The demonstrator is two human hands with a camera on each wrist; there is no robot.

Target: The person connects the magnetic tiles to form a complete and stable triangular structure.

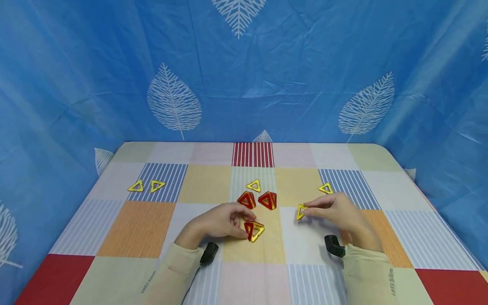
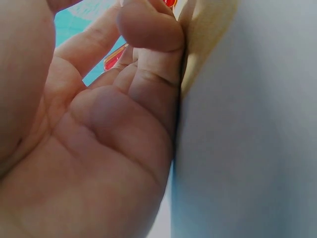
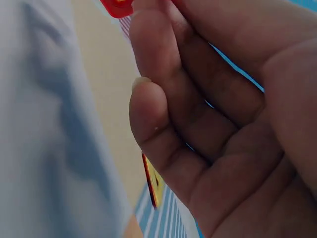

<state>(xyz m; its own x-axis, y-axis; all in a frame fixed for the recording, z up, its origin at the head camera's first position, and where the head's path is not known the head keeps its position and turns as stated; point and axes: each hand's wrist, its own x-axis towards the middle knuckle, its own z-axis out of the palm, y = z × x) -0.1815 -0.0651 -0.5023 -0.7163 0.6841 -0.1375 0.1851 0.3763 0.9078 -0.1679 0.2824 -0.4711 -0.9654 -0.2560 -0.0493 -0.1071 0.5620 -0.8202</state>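
Pinching a yellow triangle (image 1: pixel 298 212) between thumb and fingertips, the right hand (image 1: pixel 339 212) has a narrow grip on the piece's right side, the rest jutting out leftward; whether it touches the cloth is unclear. The left hand (image 1: pixel 221 220) holds a red-and-yellow piece (image 1: pixel 252 232) at its left side, thumb below and fingers curled above. Just beyond sit two red clusters (image 1: pixel 253 199) (image 1: pixel 272 200), a lone yellow frame (image 1: pixel 258 185) behind them. Another frame (image 1: pixel 325 192) lies past the right hand, and a loose pair (image 1: pixel 136 190) (image 1: pixel 152 186) well to the left.

All the pieces look glossy, like translucent plastic, the loose ones hollow triangles with rounded corners. Patchwork cloth (image 1: pixel 251 254), plain and striped, covers the table; the blue curtain (image 1: pixel 267 63) behind is creased and sheeny with white leaf prints.

Both forearms, in pale sleeves (image 1: pixel 171 275) (image 1: pixel 367 275), angle inward from the near edge, the left palm's side low against the cloth.
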